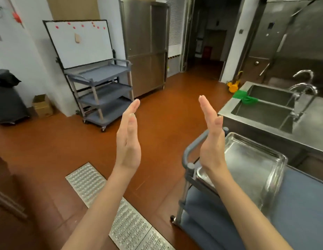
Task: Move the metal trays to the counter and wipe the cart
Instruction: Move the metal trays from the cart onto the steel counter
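Both hands, left hand (128, 141) and right hand (212, 139), raised flat, apart, empty; stacked metal trays (251, 170) on near cart (301, 204); second cart (103, 91) beyond; two sink basins (265, 109) right.

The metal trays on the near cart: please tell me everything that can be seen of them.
The metal trays are shiny, rectangular, steel-looking pans with rounded corners and raised rims. They seem nested in a stack; how many cannot be told. The top one looks empty. They rest flat on the top shelf of the grey cart, at the end by its handle, beside the steel sink counter. The right hand hides one corner; whether it touches them is unclear.
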A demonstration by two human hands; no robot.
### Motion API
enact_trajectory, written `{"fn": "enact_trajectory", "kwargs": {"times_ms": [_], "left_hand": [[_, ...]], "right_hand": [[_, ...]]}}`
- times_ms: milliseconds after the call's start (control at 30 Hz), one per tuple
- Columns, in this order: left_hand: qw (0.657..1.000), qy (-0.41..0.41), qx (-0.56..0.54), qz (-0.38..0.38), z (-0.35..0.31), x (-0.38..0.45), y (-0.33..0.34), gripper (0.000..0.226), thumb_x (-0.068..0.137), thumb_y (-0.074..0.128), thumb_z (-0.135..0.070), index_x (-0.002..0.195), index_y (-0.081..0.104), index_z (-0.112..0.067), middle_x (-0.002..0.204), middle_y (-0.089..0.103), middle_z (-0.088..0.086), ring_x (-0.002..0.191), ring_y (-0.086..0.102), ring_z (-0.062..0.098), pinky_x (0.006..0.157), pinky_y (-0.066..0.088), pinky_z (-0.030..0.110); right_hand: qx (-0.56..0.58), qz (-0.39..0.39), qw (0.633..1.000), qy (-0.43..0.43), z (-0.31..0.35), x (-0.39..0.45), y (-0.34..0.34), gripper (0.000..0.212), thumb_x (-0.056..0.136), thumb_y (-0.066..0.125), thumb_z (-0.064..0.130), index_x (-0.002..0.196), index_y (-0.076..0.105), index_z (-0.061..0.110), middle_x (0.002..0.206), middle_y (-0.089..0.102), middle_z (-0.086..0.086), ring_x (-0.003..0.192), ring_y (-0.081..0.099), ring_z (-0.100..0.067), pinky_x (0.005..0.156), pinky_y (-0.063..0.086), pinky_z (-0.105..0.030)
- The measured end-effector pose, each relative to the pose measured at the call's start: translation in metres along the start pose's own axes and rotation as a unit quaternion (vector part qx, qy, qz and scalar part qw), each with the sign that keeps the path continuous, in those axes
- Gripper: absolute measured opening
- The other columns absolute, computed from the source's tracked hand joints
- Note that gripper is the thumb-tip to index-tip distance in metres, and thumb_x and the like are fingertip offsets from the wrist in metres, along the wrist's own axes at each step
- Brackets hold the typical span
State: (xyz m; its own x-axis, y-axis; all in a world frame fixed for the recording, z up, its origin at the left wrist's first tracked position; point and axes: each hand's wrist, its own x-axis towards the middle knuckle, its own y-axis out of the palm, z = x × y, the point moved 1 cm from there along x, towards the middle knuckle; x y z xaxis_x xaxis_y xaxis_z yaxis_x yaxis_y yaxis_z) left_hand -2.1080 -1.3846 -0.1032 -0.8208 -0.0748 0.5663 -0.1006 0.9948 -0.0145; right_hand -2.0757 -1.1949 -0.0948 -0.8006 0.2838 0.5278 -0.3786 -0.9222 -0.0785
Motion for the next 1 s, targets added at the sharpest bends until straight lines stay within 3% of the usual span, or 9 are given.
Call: {"fn": "enact_trajectory", "kwargs": {"times_ms": [100,133,300,500,567,733,867,1000], "left_hand": [[0.998,-0.017,-0.02,0.049,0.015,0.009,0.046,0.064,0.107,0.024,-0.053,0.158,0.043,-0.02,0.161,0.048,-0.009,0.151,0.038,0.001,0.13,0.027,0.039],[0.998,-0.018,-0.022,0.061,0.018,0.011,0.06,0.067,0.105,0.024,-0.057,0.158,0.043,-0.021,0.162,0.048,-0.01,0.151,0.038,0.0,0.13,0.027,0.038],[0.991,-0.015,-0.058,0.116,0.034,0.018,0.136,0.071,0.102,0.024,-0.061,0.157,0.045,-0.022,0.161,0.048,-0.012,0.15,0.039,-0.001,0.129,0.027,0.033],[0.979,-0.012,-0.075,0.189,0.057,0.034,0.217,0.068,0.104,0.023,-0.061,0.158,0.044,-0.024,0.162,0.047,-0.014,0.151,0.038,0.001,0.13,0.027,0.038],[0.975,-0.014,-0.079,0.208,0.066,0.037,0.241,0.064,0.107,0.023,-0.059,0.158,0.044,-0.026,0.161,0.047,-0.015,0.151,0.039,0.001,0.129,0.027,0.035],[0.965,-0.033,-0.099,0.241,0.09,0.036,0.291,0.052,0.113,0.023,-0.043,0.158,0.044,-0.026,0.16,0.047,-0.018,0.15,0.039,0.0,0.125,0.028,0.023],[0.958,-0.046,-0.097,0.265,0.104,0.032,0.317,0.046,0.117,0.023,-0.033,0.158,0.044,-0.026,0.159,0.047,-0.021,0.149,0.04,-0.003,0.118,0.028,0.009],[0.95,-0.062,-0.089,0.292,0.124,0.03,0.337,0.049,0.115,0.024,-0.037,0.157,0.046,-0.022,0.158,0.05,-0.015,0.148,0.042,-0.001,0.12,0.03,0.013]], "right_hand": [[-0.02,-0.047,0.999,0.004,-0.014,0.008,-0.035,0.092,0.092,0.01,0.086,0.16,0.038,0.032,0.163,0.039,0.024,0.153,0.027,0.004,0.129,0.015,-0.031],[-0.025,-0.061,0.998,0.008,-0.018,0.009,-0.045,0.092,0.091,0.011,0.086,0.16,0.038,0.031,0.163,0.039,0.024,0.153,0.027,0.005,0.129,0.015,-0.031],[-0.058,-0.123,0.991,0.017,-0.038,0.022,-0.107,0.092,0.093,0.01,0.085,0.161,0.038,0.03,0.164,0.039,0.021,0.152,0.027,0.007,0.114,0.017,-0.002],[-0.08,-0.194,0.977,0.026,-0.067,0.041,-0.168,0.091,0.092,0.008,0.085,0.161,0.037,0.032,0.163,0.038,0.023,0.152,0.026,0.008,0.114,0.014,0.0],[-0.079,-0.213,0.973,0.036,-0.078,0.044,-0.186,0.09,0.093,0.009,0.085,0.161,0.038,0.032,0.163,0.038,0.024,0.152,0.026,0.009,0.117,0.014,-0.003],[-0.1,-0.261,0.958,0.068,-0.107,0.042,-0.223,0.074,0.101,0.008,0.066,0.161,0.038,0.032,0.163,0.039,0.023,0.153,0.026,0.006,0.127,0.014,-0.026],[-0.112,-0.284,0.949,0.081,-0.125,0.037,-0.243,0.068,0.106,0.007,0.058,0.161,0.037,0.032,0.162,0.039,0.025,0.152,0.026,0.008,0.128,0.014,-0.026],[-0.106,-0.312,0.937,0.113,-0.146,0.027,-0.255,0.064,0.108,0.009,0.055,0.161,0.038,0.032,0.162,0.04,0.026,0.152,0.027,0.008,0.127,0.015,-0.022]]}}
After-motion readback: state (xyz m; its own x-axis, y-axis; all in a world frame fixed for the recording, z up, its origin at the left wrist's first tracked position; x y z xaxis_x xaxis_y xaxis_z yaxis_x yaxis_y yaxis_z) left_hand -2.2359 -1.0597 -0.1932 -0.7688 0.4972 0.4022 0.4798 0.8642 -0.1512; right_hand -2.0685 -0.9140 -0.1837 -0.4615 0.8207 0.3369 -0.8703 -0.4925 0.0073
